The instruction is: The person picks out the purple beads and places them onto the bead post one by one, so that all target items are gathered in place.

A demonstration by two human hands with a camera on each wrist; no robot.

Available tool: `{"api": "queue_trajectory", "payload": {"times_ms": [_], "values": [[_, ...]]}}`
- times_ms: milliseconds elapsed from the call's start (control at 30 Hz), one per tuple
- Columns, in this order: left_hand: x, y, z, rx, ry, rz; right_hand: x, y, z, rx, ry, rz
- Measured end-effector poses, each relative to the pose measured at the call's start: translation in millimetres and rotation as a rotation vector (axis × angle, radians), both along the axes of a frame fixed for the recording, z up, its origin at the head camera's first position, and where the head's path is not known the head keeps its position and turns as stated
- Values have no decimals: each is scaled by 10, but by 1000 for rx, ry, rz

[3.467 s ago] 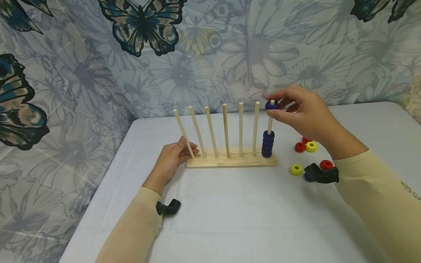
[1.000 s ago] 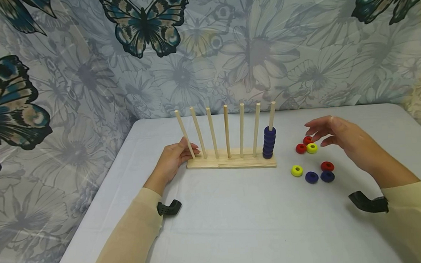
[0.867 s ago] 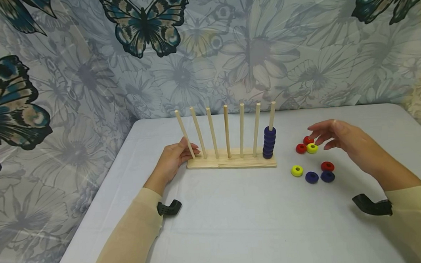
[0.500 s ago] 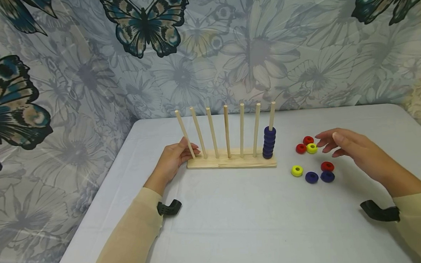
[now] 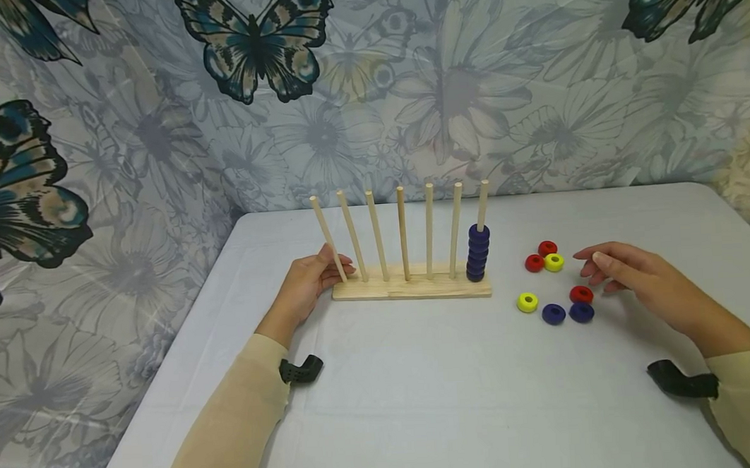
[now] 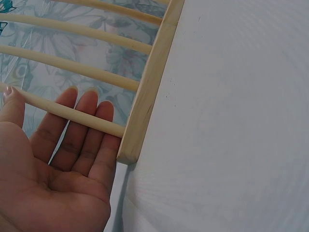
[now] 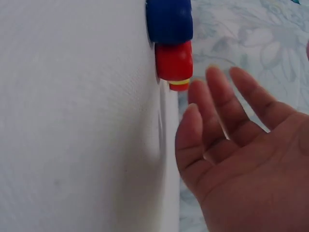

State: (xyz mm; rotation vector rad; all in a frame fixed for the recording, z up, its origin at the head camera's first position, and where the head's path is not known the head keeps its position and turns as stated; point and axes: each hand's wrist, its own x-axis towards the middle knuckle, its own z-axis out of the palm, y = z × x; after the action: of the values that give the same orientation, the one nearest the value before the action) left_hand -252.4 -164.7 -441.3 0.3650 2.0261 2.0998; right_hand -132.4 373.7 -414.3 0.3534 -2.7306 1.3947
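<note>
My left hand (image 5: 307, 283) holds the leftmost peg (image 6: 72, 115) of a wooden peg rack (image 5: 410, 289); in the left wrist view the thumb lies on the peg and the fingers reach behind it. Several dark blue rings (image 5: 478, 253) are stacked on the rightmost peg, whose top stays bare. The other pegs carry no rings. At the right, my right hand (image 5: 638, 277) hovers with loosely bent fingers and nothing in them. Nearest to it are a red ring (image 5: 581, 294) and a blue ring (image 7: 170, 21) that touch each other.
Another blue ring (image 5: 554, 314) and a yellow ring (image 5: 527, 302) lie on the white tablecloth (image 5: 422, 401). Farther back, two red rings (image 5: 534, 263) and a yellow ring (image 5: 553, 262) sit close together. A butterfly-patterned cloth (image 5: 357, 136) hangs behind the table.
A blue ring that my right hand held at the top of the rightmost peg now sits on the stack. The right hand has withdrawn rightward and towards me. My left hand stays put.
</note>
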Motion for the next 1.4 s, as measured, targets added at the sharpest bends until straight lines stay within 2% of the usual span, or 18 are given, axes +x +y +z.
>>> {"api": "queue_trajectory", "payload": {"times_ms": [200, 467, 700, 1067, 1200, 1400], "values": [[0, 1, 2, -3, -2, 2, -10, 31, -44, 49, -76, -26], [-7, -2, -9, 3, 0, -1, -28, 55, -68, 80, -127, 8], [-5, 7, -1, 1, -1, -1, -35, 31, -55, 208, -224, 9], [-3, 0, -3, 7, -4, 7, -6, 52, -93, 225, -162, 132], [-6, -5, -14, 5, -3, 6, -11, 60, -104, 241, -151, 138], [-4, -5, -20, -3, 5, 3, -19, 46, -107, 290, -185, 105]]}}
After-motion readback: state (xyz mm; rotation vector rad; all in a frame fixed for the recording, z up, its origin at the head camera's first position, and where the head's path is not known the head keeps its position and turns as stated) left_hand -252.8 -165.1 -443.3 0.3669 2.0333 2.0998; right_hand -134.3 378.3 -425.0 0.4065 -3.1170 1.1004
